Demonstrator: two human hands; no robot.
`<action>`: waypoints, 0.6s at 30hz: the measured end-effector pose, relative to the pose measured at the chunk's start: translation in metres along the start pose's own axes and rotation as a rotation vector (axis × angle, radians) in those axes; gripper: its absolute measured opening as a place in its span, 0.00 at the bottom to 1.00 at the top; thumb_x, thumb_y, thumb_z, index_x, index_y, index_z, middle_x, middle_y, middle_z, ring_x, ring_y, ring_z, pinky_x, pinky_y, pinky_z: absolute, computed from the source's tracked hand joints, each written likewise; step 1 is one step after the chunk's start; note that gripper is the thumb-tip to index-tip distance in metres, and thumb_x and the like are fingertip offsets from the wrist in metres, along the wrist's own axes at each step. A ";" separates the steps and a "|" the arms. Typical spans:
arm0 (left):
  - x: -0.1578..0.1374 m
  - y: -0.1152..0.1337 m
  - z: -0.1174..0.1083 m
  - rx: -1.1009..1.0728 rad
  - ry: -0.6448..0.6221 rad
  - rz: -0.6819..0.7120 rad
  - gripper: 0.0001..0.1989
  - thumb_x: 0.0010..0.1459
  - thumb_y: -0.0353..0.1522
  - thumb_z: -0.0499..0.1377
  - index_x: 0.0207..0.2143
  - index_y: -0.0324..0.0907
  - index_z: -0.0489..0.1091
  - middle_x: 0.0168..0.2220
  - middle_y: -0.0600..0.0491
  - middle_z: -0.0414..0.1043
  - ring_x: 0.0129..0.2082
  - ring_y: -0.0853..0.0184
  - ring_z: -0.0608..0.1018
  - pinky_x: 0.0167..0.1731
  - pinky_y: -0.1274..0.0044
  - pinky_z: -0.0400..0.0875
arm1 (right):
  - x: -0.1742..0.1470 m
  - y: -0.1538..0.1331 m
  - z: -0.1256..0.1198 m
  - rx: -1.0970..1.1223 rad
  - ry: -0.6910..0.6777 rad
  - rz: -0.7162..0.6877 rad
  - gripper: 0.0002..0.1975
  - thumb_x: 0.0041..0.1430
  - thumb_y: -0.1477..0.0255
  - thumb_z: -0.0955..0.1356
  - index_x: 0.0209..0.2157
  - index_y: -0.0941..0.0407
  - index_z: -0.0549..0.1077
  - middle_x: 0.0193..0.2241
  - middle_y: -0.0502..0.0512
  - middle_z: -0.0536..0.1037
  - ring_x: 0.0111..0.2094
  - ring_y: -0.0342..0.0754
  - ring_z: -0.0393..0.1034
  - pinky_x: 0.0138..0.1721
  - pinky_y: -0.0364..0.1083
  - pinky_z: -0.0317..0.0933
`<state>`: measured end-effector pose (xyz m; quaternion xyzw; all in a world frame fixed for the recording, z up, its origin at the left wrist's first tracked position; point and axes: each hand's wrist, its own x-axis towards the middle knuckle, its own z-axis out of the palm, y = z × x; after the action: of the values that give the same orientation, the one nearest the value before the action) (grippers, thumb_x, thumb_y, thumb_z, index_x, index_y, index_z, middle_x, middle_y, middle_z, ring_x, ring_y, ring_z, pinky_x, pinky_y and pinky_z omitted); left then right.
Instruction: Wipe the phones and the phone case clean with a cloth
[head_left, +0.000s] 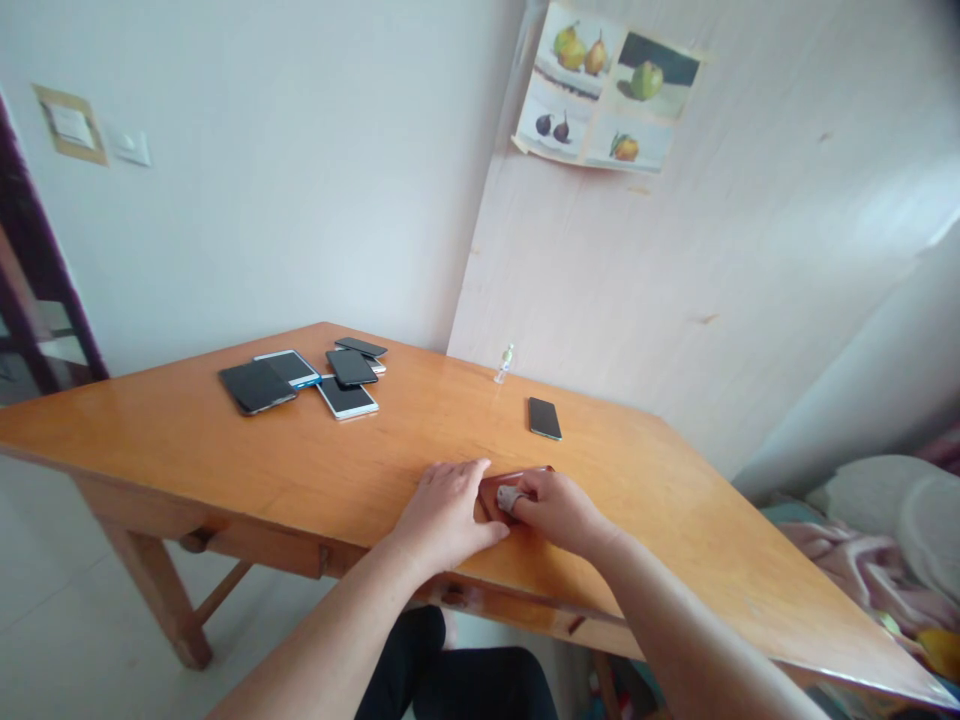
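Observation:
On the table near its front edge lies a flat, glossy, reddish-brown phone, partly covered by both hands. My left hand is at its left end, thumb on the near side and fingers at the far side, holding it. In the closed fingers of my right hand is a small greyish-white cloth, pressed on the phone's surface. Beyond the hands, a dark-screened phone lies by itself. A small clear bottle with a green label stands near the wall.
At the table's left lie a black tablet, a blue-edged tablet, a white phone and dark phones, some overlapping. The wooden table meets the wall at the back. Fabric is heaped at the right.

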<state>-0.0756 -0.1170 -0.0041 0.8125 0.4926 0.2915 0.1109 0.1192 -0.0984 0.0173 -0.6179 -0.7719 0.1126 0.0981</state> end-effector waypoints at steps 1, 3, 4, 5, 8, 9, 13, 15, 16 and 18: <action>0.000 0.001 0.000 0.000 -0.006 -0.005 0.36 0.48 0.45 0.65 0.57 0.44 0.60 0.53 0.46 0.70 0.53 0.52 0.70 0.54 0.66 0.61 | 0.001 0.008 -0.006 -0.053 0.017 0.070 0.12 0.55 0.63 0.66 0.24 0.55 0.72 0.21 0.47 0.72 0.25 0.42 0.63 0.26 0.41 0.48; 0.000 0.002 -0.001 -0.003 -0.014 -0.011 0.36 0.48 0.45 0.65 0.57 0.44 0.61 0.53 0.46 0.70 0.54 0.53 0.70 0.55 0.66 0.60 | 0.002 0.025 -0.017 -0.151 0.051 0.187 0.14 0.56 0.60 0.66 0.24 0.55 0.72 0.21 0.49 0.73 0.24 0.43 0.63 0.25 0.42 0.47; 0.000 0.002 -0.001 -0.006 -0.015 -0.010 0.36 0.48 0.45 0.64 0.57 0.44 0.61 0.53 0.46 0.70 0.54 0.53 0.70 0.54 0.66 0.60 | 0.002 0.033 -0.022 -0.182 0.068 0.225 0.15 0.56 0.60 0.65 0.24 0.55 0.71 0.22 0.50 0.73 0.24 0.44 0.63 0.25 0.42 0.47; 0.000 0.003 -0.001 -0.009 -0.014 -0.010 0.35 0.48 0.45 0.64 0.57 0.44 0.61 0.53 0.46 0.71 0.53 0.53 0.70 0.54 0.66 0.61 | 0.003 0.040 -0.026 -0.201 0.083 0.248 0.15 0.57 0.60 0.65 0.24 0.56 0.71 0.22 0.51 0.73 0.24 0.44 0.64 0.25 0.43 0.47; 0.000 0.002 -0.001 -0.014 -0.005 -0.001 0.34 0.48 0.44 0.64 0.56 0.44 0.62 0.51 0.46 0.71 0.52 0.53 0.71 0.53 0.66 0.62 | 0.006 0.051 -0.031 -0.234 0.111 0.273 0.14 0.57 0.61 0.65 0.25 0.55 0.71 0.23 0.53 0.74 0.25 0.46 0.65 0.26 0.43 0.47; 0.000 0.002 -0.001 -0.014 -0.002 0.004 0.34 0.48 0.44 0.64 0.56 0.44 0.62 0.51 0.46 0.71 0.52 0.53 0.71 0.53 0.66 0.62 | 0.008 0.052 -0.030 -0.240 0.123 0.275 0.13 0.57 0.61 0.65 0.25 0.55 0.71 0.25 0.53 0.75 0.26 0.47 0.66 0.26 0.43 0.46; 0.000 0.000 0.001 -0.010 0.011 0.018 0.34 0.48 0.43 0.64 0.56 0.44 0.62 0.52 0.46 0.71 0.52 0.53 0.71 0.54 0.66 0.61 | 0.020 0.045 -0.022 -0.244 0.190 0.274 0.11 0.59 0.64 0.63 0.29 0.55 0.72 0.33 0.58 0.77 0.32 0.50 0.69 0.27 0.44 0.47; 0.000 -0.001 0.002 -0.006 0.015 0.021 0.34 0.47 0.43 0.65 0.56 0.44 0.62 0.51 0.46 0.71 0.52 0.53 0.71 0.53 0.66 0.62 | 0.024 0.036 -0.015 -0.222 0.201 0.256 0.12 0.60 0.66 0.62 0.30 0.56 0.72 0.34 0.59 0.77 0.33 0.50 0.69 0.27 0.44 0.47; 0.000 -0.001 0.002 -0.005 0.018 0.021 0.34 0.47 0.43 0.65 0.56 0.44 0.62 0.51 0.46 0.71 0.52 0.53 0.71 0.53 0.66 0.62 | 0.026 0.030 -0.010 -0.202 0.192 0.234 0.12 0.60 0.66 0.61 0.30 0.56 0.73 0.33 0.59 0.77 0.32 0.49 0.69 0.27 0.44 0.48; 0.000 -0.002 0.003 -0.008 0.023 0.019 0.35 0.46 0.43 0.66 0.55 0.44 0.62 0.50 0.47 0.72 0.51 0.53 0.71 0.52 0.66 0.62 | 0.025 0.014 -0.001 -0.147 0.148 0.162 0.12 0.60 0.66 0.62 0.29 0.55 0.73 0.30 0.55 0.78 0.30 0.46 0.69 0.27 0.43 0.49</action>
<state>-0.0754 -0.1157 -0.0070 0.8133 0.4849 0.3039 0.1056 0.1273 -0.0706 0.0139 -0.6906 -0.7162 0.0172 0.0996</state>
